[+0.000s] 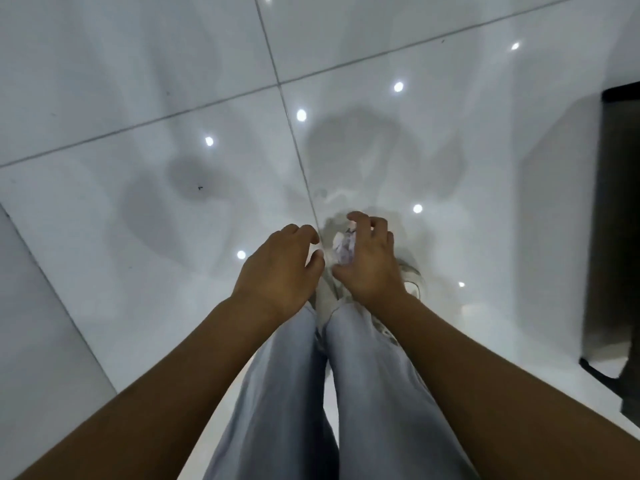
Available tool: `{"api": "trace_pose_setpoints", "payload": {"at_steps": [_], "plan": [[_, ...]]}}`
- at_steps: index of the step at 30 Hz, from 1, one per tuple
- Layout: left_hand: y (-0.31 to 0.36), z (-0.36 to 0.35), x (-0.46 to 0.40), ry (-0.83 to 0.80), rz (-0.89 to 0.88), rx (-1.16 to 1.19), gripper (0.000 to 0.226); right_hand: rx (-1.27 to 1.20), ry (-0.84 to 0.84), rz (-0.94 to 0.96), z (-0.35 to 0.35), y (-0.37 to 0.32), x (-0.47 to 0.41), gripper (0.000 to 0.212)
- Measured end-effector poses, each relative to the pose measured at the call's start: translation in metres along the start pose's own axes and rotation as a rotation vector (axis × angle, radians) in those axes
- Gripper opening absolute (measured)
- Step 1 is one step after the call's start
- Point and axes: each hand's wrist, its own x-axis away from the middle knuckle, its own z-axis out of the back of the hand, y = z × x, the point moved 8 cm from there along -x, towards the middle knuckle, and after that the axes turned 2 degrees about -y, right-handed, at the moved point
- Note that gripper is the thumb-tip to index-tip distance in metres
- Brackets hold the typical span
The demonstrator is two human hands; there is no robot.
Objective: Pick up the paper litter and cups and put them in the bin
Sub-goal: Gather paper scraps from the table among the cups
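Glossy white tiles (138, 81) | hands over crumpled paper (343, 245) | shoes (414, 284) beneath

Bare hands: two, a left hand (277, 268) and a right hand (372, 261)
Crumpled white paper litter ball (343, 247): one, partly hidden by the right hand
Light blue denim trouser legs (374, 393): two
Pale worn shoes (414, 282): one plainly seen, a second mostly hidden
Glossy white floor tiles (138, 64): at least five
Bright round light reflections (301, 115): eight
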Motion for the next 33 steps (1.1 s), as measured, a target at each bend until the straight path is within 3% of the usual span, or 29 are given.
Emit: {"api": "trace_pose_setpoints", "payload": {"at_steps": [8,12,15,18,27,33], "plan": [[0.098,0.097,0.108,-0.089,-0.083,0.083,0.053,-0.200,0.117,0.136,0.133,-0.108,0.126,0.077],[0.160,0.161,0.168,-0.095,-0.147,0.340,0.022,-0.239,0.193,0.182,0.214,-0.159,0.189,0.076],[0.198,0.207,0.205,-0.087,-0.187,0.447,0.051,-0.228,0.271,0.205,0.280,-0.190,0.232,0.064],[0.235,0.242,0.237,-0.145,-0.230,0.498,0.061,-0.199,0.304,0.212,0.331,-0.215,0.269,0.060],[0.344,0.312,0.314,-0.192,-0.378,0.376,0.048,-0.258,0.443,0.134,0.441,-0.239,0.360,0.072],[0.411,0.347,0.349,-0.064,-0.450,0.176,0.042,-0.169,0.445,-0.008,0.509,-0.218,0.411,0.083]]}}
